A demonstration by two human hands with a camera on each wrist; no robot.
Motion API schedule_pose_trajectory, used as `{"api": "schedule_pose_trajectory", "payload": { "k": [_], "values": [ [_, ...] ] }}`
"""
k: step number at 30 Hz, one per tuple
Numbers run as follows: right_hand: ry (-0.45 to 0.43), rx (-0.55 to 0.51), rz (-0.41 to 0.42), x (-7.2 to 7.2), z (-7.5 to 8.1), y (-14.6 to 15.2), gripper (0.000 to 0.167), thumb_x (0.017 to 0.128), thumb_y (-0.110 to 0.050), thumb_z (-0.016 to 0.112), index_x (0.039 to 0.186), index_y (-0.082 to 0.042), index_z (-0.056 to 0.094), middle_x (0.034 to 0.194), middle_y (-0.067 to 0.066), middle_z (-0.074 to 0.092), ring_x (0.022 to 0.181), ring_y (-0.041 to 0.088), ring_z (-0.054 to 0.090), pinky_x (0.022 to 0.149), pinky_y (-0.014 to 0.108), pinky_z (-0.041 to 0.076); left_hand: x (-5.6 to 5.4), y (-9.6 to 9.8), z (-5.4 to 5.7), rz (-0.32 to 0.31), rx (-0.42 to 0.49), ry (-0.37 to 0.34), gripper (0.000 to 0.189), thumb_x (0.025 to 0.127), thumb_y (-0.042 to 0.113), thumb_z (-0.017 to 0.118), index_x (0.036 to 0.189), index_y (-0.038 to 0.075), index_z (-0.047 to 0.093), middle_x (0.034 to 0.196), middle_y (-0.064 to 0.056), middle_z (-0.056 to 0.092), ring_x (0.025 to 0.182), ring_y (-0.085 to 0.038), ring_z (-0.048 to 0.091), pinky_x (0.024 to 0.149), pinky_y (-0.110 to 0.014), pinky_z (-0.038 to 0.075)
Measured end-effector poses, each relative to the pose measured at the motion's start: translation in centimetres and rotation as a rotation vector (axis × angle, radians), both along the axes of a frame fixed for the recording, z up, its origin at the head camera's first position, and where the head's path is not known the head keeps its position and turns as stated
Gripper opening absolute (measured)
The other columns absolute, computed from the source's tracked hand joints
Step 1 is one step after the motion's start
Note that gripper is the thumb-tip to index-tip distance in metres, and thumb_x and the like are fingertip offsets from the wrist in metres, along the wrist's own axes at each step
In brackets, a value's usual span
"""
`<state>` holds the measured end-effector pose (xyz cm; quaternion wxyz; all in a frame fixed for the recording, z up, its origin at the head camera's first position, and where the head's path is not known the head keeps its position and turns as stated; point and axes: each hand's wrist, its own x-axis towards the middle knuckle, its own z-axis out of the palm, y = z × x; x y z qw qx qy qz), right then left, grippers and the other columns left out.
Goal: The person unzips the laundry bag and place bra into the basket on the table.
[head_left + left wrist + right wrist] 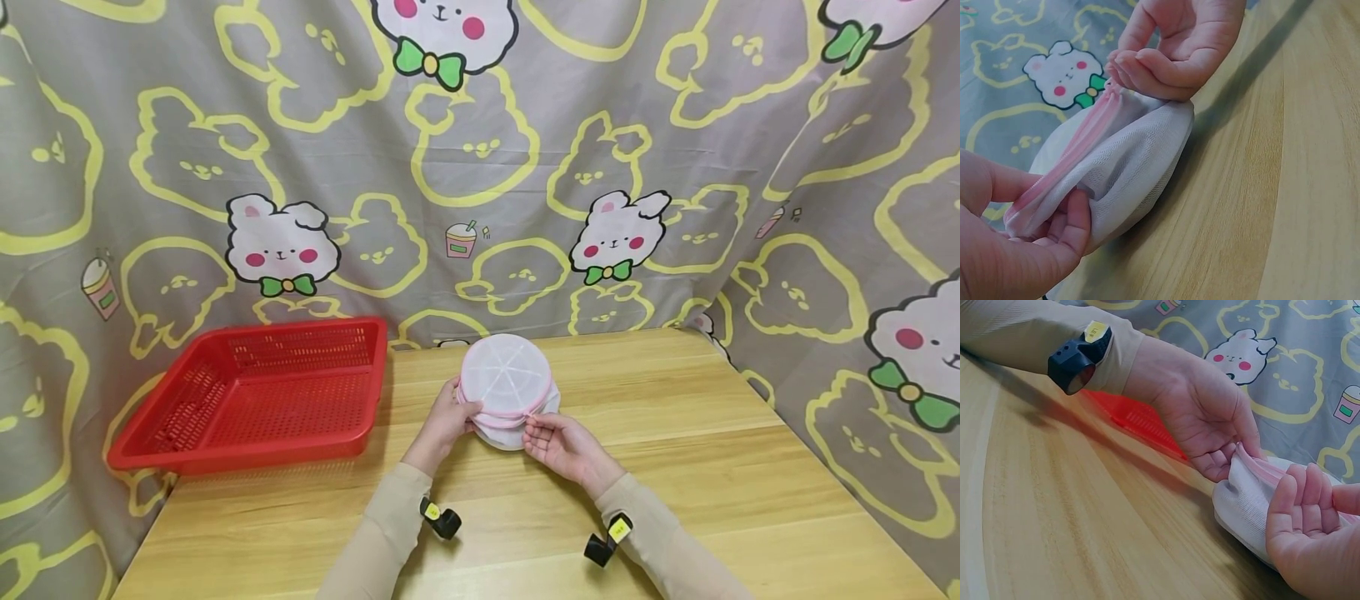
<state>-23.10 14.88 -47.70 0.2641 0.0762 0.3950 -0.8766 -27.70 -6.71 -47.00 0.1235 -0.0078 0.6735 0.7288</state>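
Note:
A round white mesh laundry bag [506, 377] with pink trim and a pink zipper stands at the middle of the table, its spoked top tilted toward me. My left hand [447, 418] grips its left side; in the left wrist view the thumb lies on the pink zipper band [1075, 147] and the fingers curl under the mesh. On the other side my right hand [564, 446] pinches the zipper's end at the front right rim, thumb against forefinger, the other fingers curled loosely. The zipper pull itself is mostly hidden by the fingertips.
A red perforated plastic basket [292, 450] stands to the left on the wooden table [705, 500]. Behind the table hangs a grey curtain [517, 275] printed with cartoon animals, which continues along both sides. Each sleeve carries a small black wrist camera [442, 521].

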Motion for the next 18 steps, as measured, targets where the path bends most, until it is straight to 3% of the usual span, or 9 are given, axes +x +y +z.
{"api": "schedule_pose_trajectory", "payload": {
  "k": [6,13,18],
  "values": [
    [0.009,-0.003,0.000,-0.22,-0.28,0.26,0.031,0.100,-0.010,0.042,0.085,-0.008,0.068,0.082,0.002,0.069,0.081,0.013,0.064,0.083,0.025,0.053,0.03,-0.02,0.00,-0.001,0.002,0.000,0.072,0.093,-0.003,0.053,0.153,0.002,0.015,0.113,-0.020,0.054,0.071,-0.013,0.057,0.062,-0.024,0.050],
    [0.115,-0.058,0.047,-0.06,-0.55,0.69,0.010,0.091,-0.014,0.061,0.087,-0.010,0.069,0.086,-0.001,0.070,0.084,0.010,0.064,0.085,0.024,0.053,0.08,-0.04,0.12,0.002,0.005,0.004,0.072,0.093,-0.003,0.053,0.153,0.001,0.015,0.106,-0.016,0.056,0.069,-0.012,0.058,0.061,-0.024,0.050],
    [0.041,-0.023,0.015,0.00,0.11,0.55,0.027,0.099,-0.011,0.046,0.084,-0.009,0.068,0.083,0.000,0.069,0.082,0.012,0.064,0.084,0.024,0.053,0.02,-0.09,0.11,-0.001,0.003,0.004,0.071,0.093,-0.003,0.053,0.153,0.002,0.015,0.110,-0.018,0.056,0.071,-0.012,0.058,0.062,-0.024,0.050]
  ]
}}
